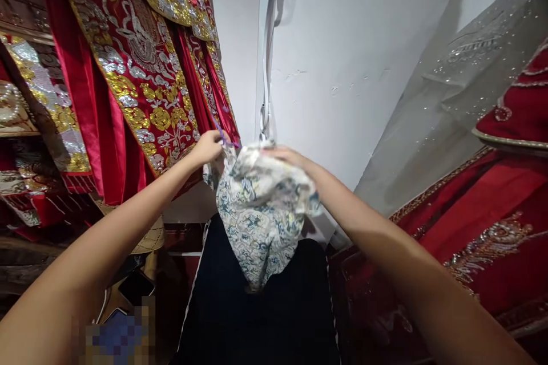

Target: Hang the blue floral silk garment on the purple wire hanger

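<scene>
A white garment (257,228) with a blue-grey floral print hangs bunched over my lap, its lower end between my knees. At its upper left edge, my left hand (209,148) is closed in a pinch on the cloth. A thin purple strip (225,138), perhaps a cord or part of a hanger, shows at those fingertips. My right hand (286,155) grips the top right of the same garment, its fingers partly hidden by the cloth and blurred. The fabric below that hand is smeared by motion.
Red costumes (141,63) with gold and silver embroidery hang at the left. A white wall (334,57) with cables (268,40) stands ahead. To the right are sheer sparkly fabric (462,68) and red embroidered cloth (492,211). A dark phone (136,287) lies at lower left.
</scene>
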